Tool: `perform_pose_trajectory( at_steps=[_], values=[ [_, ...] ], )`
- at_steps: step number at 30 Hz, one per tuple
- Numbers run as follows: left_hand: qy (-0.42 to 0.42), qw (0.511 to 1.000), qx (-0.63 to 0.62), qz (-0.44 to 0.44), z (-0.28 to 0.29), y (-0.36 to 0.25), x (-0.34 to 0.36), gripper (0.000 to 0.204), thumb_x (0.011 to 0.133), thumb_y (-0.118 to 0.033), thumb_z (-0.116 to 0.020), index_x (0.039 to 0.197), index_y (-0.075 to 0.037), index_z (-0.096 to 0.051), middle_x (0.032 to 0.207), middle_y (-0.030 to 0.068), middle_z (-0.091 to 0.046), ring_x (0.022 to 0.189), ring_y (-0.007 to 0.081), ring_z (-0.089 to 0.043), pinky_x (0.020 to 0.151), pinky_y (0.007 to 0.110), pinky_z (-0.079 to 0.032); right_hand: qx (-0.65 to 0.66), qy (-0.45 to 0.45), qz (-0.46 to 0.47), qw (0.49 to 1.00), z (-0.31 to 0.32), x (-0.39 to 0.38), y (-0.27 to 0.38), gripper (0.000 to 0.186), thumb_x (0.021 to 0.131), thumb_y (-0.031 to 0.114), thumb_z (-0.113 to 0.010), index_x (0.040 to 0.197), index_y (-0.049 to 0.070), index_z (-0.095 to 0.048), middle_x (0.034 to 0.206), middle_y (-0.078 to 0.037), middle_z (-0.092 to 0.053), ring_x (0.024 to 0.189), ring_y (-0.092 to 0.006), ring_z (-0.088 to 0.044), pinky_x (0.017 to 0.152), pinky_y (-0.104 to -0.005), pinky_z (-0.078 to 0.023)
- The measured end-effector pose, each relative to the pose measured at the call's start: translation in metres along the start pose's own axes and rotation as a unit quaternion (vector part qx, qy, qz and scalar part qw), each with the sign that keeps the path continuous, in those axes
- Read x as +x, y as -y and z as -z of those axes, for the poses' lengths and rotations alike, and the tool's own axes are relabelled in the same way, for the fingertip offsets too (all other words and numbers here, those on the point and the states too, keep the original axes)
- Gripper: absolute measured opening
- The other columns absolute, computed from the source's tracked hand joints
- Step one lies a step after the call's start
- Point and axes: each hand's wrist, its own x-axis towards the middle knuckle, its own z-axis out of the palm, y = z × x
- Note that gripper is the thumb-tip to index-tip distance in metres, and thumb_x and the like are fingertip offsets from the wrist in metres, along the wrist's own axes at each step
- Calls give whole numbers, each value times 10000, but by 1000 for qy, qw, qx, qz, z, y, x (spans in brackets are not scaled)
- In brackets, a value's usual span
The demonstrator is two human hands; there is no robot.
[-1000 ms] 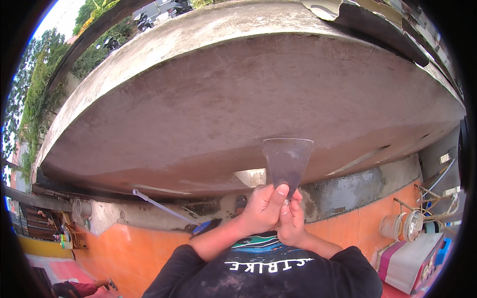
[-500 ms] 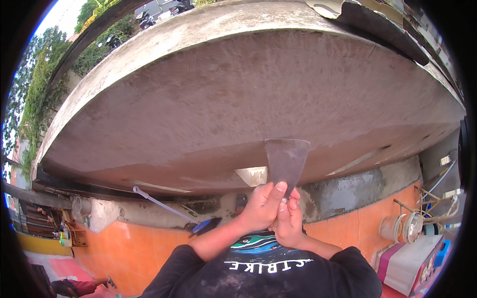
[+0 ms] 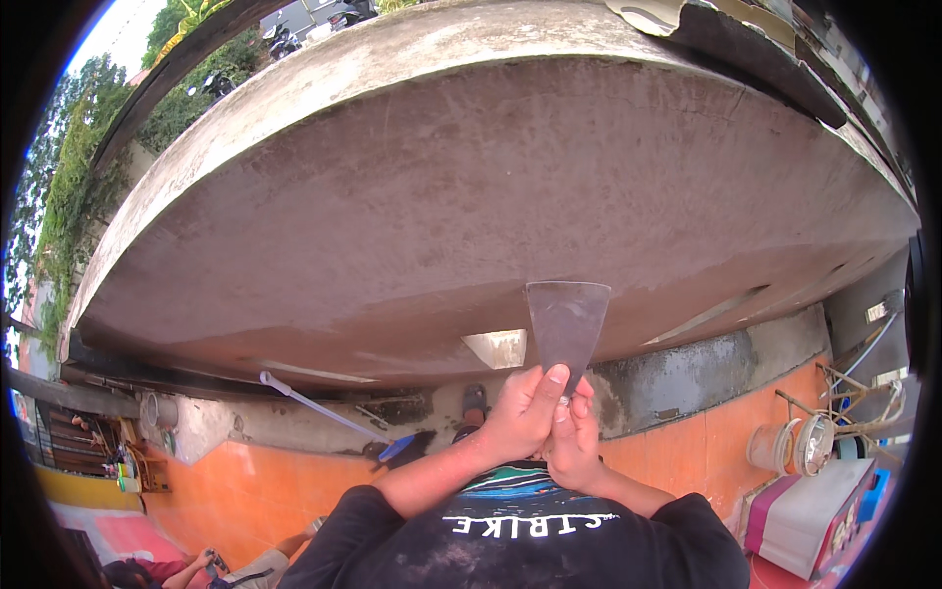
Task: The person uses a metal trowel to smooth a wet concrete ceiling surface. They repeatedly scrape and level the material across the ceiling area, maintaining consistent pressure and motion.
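Both of my hands are raised together in the lower middle of the head view, clasping the handle of a flat metal scraper point(image 3: 567, 329). Its trapezoid blade points up, wide edge against a broad grey concrete surface point(image 3: 471, 206). My left hand point(image 3: 523, 412) wraps the handle from the left, thumb lying on the blade's base. Close beside it on the right, my right hand point(image 3: 576, 447) grips lower down. The handle itself is hidden inside my fingers.
A white-handled broom with a blue head point(image 3: 329, 414) leans below the concrete. Orange tiles point(image 3: 245, 491) run underneath. At the right stand a fan point(image 3: 814, 444), a pale bucket point(image 3: 763, 447) and a white box point(image 3: 805, 515). Another person's hands point(image 3: 201, 562) show at lower left.
The scraper and both hands have slid down a little along the concrete surface. The grip is the same.
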Motion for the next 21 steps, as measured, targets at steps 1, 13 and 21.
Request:
perform_pose_trajectory(
  at_steps=[1,13,21],
  values=[
    [1,1000,-1,12,2,-4,1,444,1054,-355,-372,985,15,-608,798,37,-623,758,93,-596,697,249,-501,14,19,30,999,-1,3,1,297,1049,239,-321,1213,16,-428,930,-47,-550,688,-72,-541,575,-201,-433],
    [24,998,48,-38,0,-12,3,442,1055,-334,-367,963,19,-616,777,44,-629,746,95,-598,688,254,-500,43,-2,47,998,2,2,1,304,1025,203,-376,1241,-9,-402,831,-30,-537,624,-66,-501,536,-216,-413],
    [-1,999,45,-20,6,-8,1,443,1054,-338,-371,957,20,-612,768,40,-622,739,95,-594,677,255,-498,37,-19,-5,999,-6,5,-6,317,1034,174,-345,1274,-33,-359,802,-28,-533,587,-67,-487,521,-218,-410]
  ],
)
